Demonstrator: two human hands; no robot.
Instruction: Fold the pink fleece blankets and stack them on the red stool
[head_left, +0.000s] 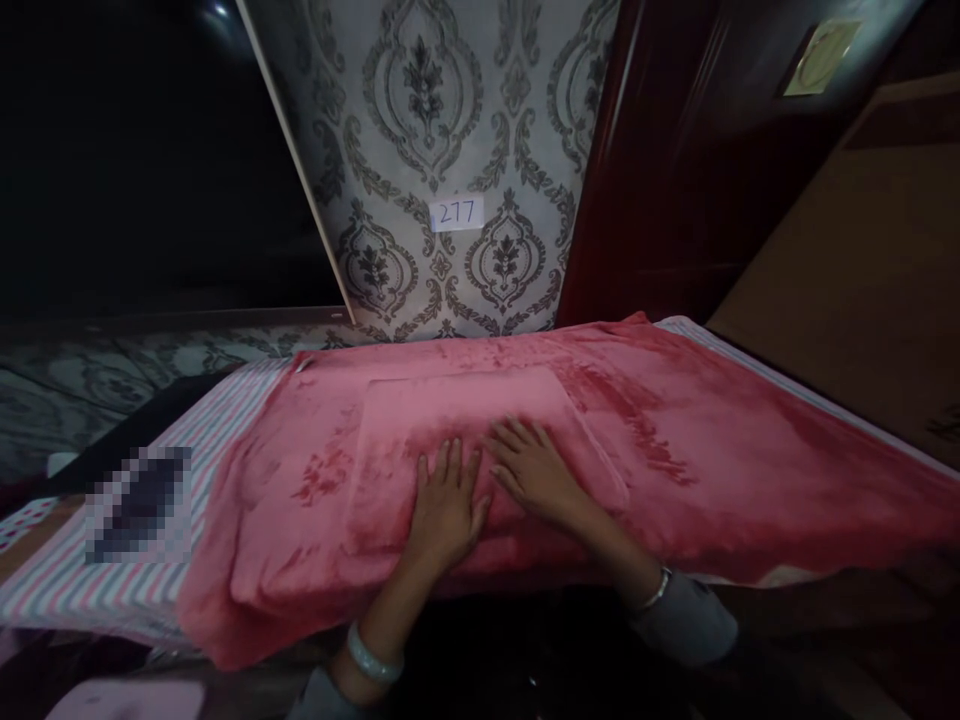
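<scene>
Left fingers and right fingers flat, loosely splayed, palms downward

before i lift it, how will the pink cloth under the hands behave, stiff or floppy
The pink cloth will probably flop and sag, since its surface looks soft and plush. It seems unlikely to roll, as it lies flat on the larger pink blanket. Pushed, it may rumple the blanket beneath, which looks similarly soft.

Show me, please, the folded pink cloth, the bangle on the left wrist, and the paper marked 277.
folded pink cloth [461, 407]: head view, upper surface
bangle [372, 655]: head view, middle of band
paper [457, 213]: head view, written face
</scene>
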